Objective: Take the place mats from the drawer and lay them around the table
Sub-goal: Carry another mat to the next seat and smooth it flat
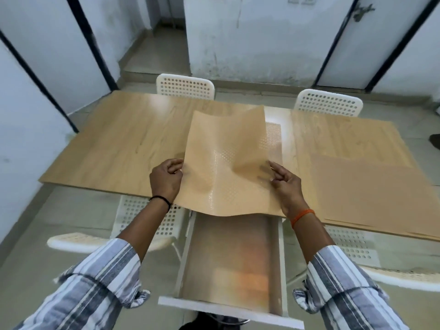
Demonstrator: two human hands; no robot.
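A thin tan place mat (pixel 223 160) hangs rippled in the air over the near edge of the wooden table (pixel 114 144). My left hand (pixel 165 178) pinches its left edge and my right hand (pixel 284 183) pinches its right edge. Below the mat a white drawer (pixel 232 265) stands pulled out from under the table toward me, with a tan sheet lying in its bottom. A stack of tan place mats (pixel 376 194) lies flat on the table's near right corner.
White perforated chairs stand at the far side (pixel 185 86) (pixel 328 103) and at the near side, one left of the drawer (pixel 142 222) and one right of it (pixel 357 248). White walls and doors close the room behind.
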